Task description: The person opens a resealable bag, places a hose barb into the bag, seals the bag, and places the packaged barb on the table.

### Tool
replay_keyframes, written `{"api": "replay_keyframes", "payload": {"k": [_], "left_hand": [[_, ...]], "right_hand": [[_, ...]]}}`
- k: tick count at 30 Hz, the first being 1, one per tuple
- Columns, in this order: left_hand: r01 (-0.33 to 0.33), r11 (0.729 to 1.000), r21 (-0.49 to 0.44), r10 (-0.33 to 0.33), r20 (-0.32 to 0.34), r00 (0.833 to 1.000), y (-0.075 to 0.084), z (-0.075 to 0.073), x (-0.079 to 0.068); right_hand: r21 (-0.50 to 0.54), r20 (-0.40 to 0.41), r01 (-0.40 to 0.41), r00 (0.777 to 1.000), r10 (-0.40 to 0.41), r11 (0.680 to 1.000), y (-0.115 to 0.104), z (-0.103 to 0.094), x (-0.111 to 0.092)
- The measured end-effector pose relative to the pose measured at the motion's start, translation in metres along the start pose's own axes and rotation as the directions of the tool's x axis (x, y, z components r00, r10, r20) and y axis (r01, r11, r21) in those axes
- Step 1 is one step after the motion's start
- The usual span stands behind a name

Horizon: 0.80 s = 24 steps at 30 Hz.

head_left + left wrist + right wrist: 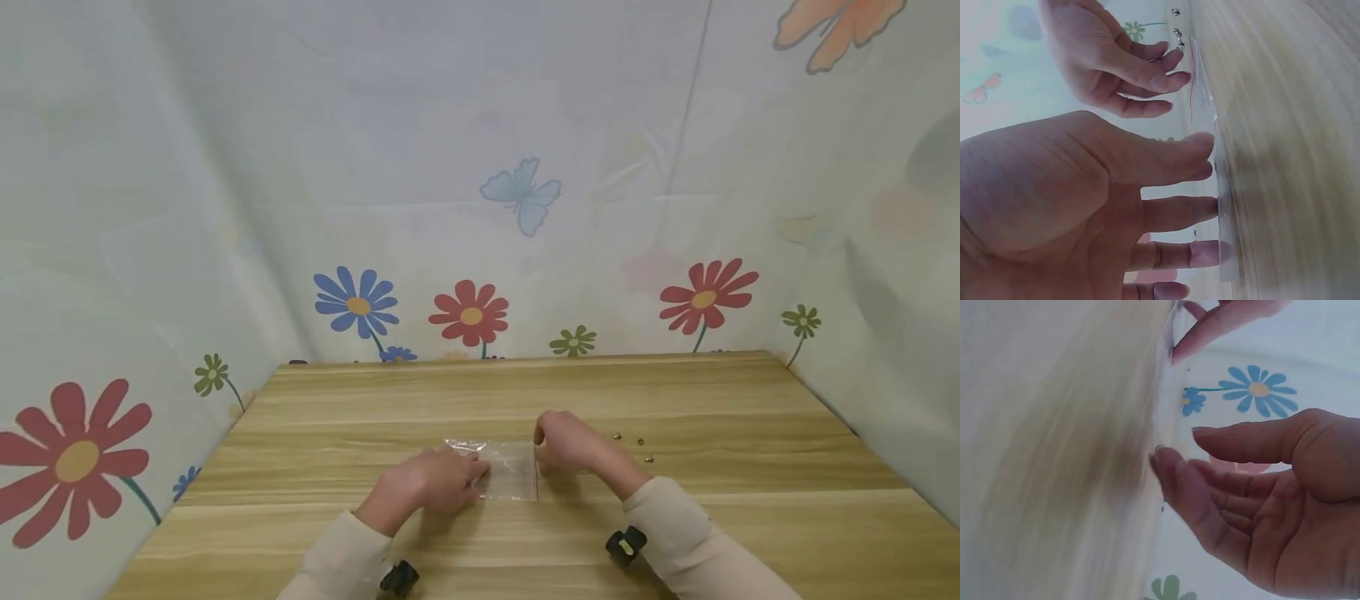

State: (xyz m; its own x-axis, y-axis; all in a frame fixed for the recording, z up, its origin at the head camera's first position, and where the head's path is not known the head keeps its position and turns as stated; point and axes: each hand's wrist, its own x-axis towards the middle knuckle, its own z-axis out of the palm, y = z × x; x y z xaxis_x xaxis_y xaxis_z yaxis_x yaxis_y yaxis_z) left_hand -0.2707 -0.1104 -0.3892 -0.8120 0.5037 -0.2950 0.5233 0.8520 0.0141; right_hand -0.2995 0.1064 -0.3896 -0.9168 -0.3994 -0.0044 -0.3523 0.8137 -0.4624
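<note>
A clear zip-lock bag (pixel 510 471) with a red line along its right end lies flat on the table. My left hand (pixel 447 479) rests on the bag's left part; in the left wrist view its extended fingers (pixel 1182 214) touch the plastic. My right hand (pixel 564 442) is at the bag's red-lined end. Seen from the right wrist, its thumb (pixel 1244 440) stands apart from the bent fingers, with nothing visible between them. Beyond the right hand lie a few small shiny metal pieces (pixel 649 458), too small to tell their kind.
The wood-grain table (pixel 360 400) reaches back to a pale hanging cloth (pixel 420 208) printed with flowers and butterflies, which also encloses both sides. Black wrist devices (pixel 626 546) sit at both sleeves.
</note>
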Motion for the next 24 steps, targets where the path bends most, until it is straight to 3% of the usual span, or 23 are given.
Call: {"api": "replay_keyframes", "payload": {"k": [3,9,19,24], "left_hand": [[-0.007,1.000,0.020,0.007,-0.006,1.000,0.001,0.001,0.001],[-0.017,1.000,0.020,0.018,-0.017,1.000,0.001,0.001,0.002],[-0.070,0.997,0.041,0.072,-0.057,0.996,0.001,0.001,0.002],[-0.086,0.996,0.033,0.088,-0.070,0.994,0.000,0.000,0.002]], "right_hand": [[0.057,0.035,-0.063,0.997,0.061,0.996,0.004,-0.001,0.001],[0.159,0.070,-0.106,0.993,0.096,0.982,0.005,0.001,0.002],[0.259,0.079,-0.085,0.995,0.067,0.962,0.004,0.009,0.000],[0.246,0.071,-0.054,0.997,0.038,0.968,0.002,0.007,0.002]]}}
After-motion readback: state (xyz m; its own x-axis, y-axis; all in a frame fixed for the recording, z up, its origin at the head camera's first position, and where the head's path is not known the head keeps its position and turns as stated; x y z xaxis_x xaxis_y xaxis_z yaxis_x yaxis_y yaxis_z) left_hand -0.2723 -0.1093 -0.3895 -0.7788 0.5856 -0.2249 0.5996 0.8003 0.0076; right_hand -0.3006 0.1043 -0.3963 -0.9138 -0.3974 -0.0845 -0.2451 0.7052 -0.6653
